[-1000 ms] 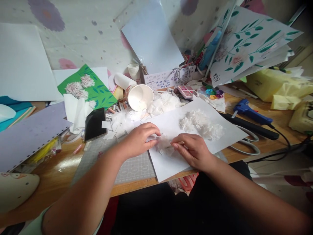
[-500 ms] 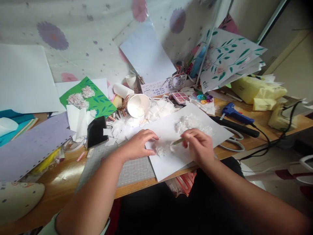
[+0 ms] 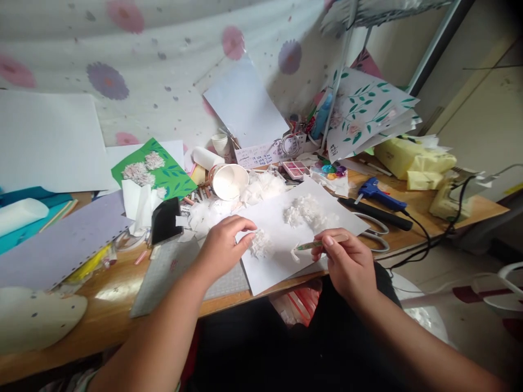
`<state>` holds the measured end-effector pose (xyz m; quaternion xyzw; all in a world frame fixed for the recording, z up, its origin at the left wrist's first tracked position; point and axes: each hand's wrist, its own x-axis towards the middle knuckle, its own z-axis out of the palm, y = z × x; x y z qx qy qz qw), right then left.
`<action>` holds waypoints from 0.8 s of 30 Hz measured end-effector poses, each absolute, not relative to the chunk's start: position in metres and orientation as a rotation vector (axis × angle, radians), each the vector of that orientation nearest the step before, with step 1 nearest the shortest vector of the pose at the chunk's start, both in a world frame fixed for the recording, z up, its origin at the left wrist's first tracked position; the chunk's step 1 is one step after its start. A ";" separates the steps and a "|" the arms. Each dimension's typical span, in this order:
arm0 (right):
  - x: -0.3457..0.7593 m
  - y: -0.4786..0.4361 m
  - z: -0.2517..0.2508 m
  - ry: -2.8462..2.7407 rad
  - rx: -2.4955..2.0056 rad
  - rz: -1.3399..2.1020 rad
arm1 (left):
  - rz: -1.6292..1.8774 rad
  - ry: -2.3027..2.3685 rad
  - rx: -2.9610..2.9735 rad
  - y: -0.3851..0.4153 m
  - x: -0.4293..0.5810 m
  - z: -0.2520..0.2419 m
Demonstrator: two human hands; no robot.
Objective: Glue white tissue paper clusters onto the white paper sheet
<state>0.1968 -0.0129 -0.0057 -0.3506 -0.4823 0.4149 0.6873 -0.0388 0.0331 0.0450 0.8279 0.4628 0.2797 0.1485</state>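
Note:
My right hand point(image 3: 347, 261) grips a pair of slim greenish tweezers point(image 3: 307, 246) that point left. At their tip is a small folded piece of white paper point(image 3: 295, 253), just above the white sheet point(image 3: 281, 277). My left hand point(image 3: 224, 242) rests at the sheet's left edge, thumb and forefinger apart. Its thumb tip is close beside a small ruffled white paper flower point(image 3: 261, 244); whether they touch I cannot tell. Farther back on the sheet lies a larger cluster of white ruffled paper point(image 3: 304, 211).
Behind the sheet are a tipped paper tub point(image 3: 231, 182) and a heap of white paper scraps point(image 3: 263, 188). A phone point(image 3: 166, 220) and a green flower card point(image 3: 163, 174) lie left. A blue glue gun point(image 3: 379, 193) lies right, its cable trailing off the table. A grey cutting mat point(image 3: 163, 283) lies underneath.
My right hand has drawn back to the right, away from the small flower, with the tweezers and a white paper piece at their tip. My left hand stays by the flower. The view has shifted.

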 end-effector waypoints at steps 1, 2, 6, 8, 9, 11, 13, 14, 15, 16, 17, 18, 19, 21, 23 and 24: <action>0.195 -0.012 -0.007 -1.072 -0.784 0.919 | 0.795 1.354 2.408 0.028 -0.036 0.042; 0.194 -0.011 -0.010 -1.052 -0.786 0.914 | 0.782 1.377 2.429 0.023 -0.033 0.038; 0.190 -0.006 -0.021 -0.978 -0.797 0.920 | 0.714 1.428 2.488 0.017 -0.023 0.017; 0.190 -0.005 -0.025 -0.981 -0.798 0.924 | 0.673 1.434 2.508 0.017 -0.020 0.011; 0.191 -0.005 -0.027 -0.990 -0.800 0.928 | 0.653 1.436 2.511 0.017 -0.019 0.009; 0.191 -0.005 -0.028 -1.011 -0.804 0.937 | 0.621 1.435 2.515 0.018 -0.019 0.009; 0.193 -0.007 -0.027 -1.036 -0.813 0.934 | 0.607 1.438 2.518 0.019 -0.020 0.011; 0.193 -0.008 -0.026 -1.055 -0.823 0.927 | 0.606 1.441 2.517 0.019 -0.021 0.012; 0.194 -0.009 -0.025 -1.079 -0.836 0.916 | 0.608 1.445 2.509 0.019 -0.022 0.012; 0.194 -0.010 -0.025 -1.107 -0.854 0.900 | 0.613 1.448 2.495 0.019 -0.022 0.013; 0.195 -0.011 -0.024 -1.136 -0.875 0.885 | 0.626 1.449 2.477 0.019 -0.022 0.013; 0.196 -0.012 -0.024 -1.162 -0.889 0.871 | 0.645 1.448 2.460 0.019 -0.022 0.013; 0.196 -0.013 -0.023 -1.183 -0.896 0.859 | 0.669 1.447 2.450 0.019 -0.021 0.012; 0.198 -0.014 -0.024 -1.211 -0.904 0.848 | 0.712 1.454 2.462 0.020 -0.018 0.011; 0.199 -0.015 -0.024 -1.232 -0.919 0.851 | 0.712 1.471 2.509 0.021 -0.014 0.011; 0.199 -0.015 -0.024 -1.240 -0.932 0.850 | 0.696 1.477 2.530 0.022 -0.012 0.010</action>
